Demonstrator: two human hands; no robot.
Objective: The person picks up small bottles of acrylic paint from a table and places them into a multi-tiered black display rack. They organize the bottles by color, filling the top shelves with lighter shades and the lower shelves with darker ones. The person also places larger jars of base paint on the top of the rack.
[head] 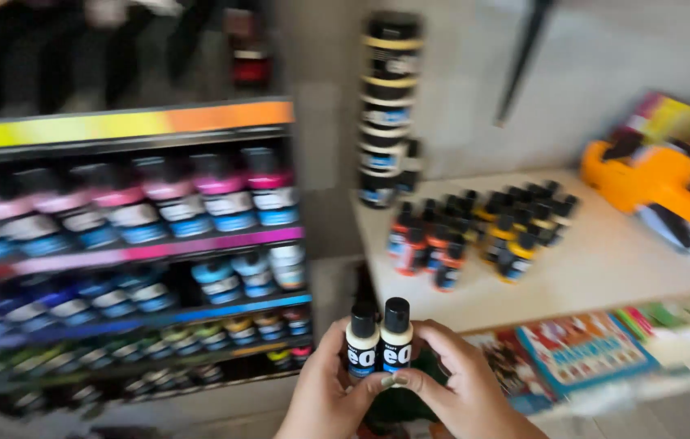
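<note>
Here, two cream bottles between fingertips

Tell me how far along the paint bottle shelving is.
Done: the rack rows look stocked with coloured bottles. In hand: the left hand and right hand together hold two cream paint bottles upright, side by side. Left: a cluster of orange and yellow bottles stands on the white counter.

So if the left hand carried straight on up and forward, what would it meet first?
Probably the cluster of small black-capped orange and yellow bottles on the pale shelf; the left hand holds small cream black-capped bottles. Depth is unclear.
</note>
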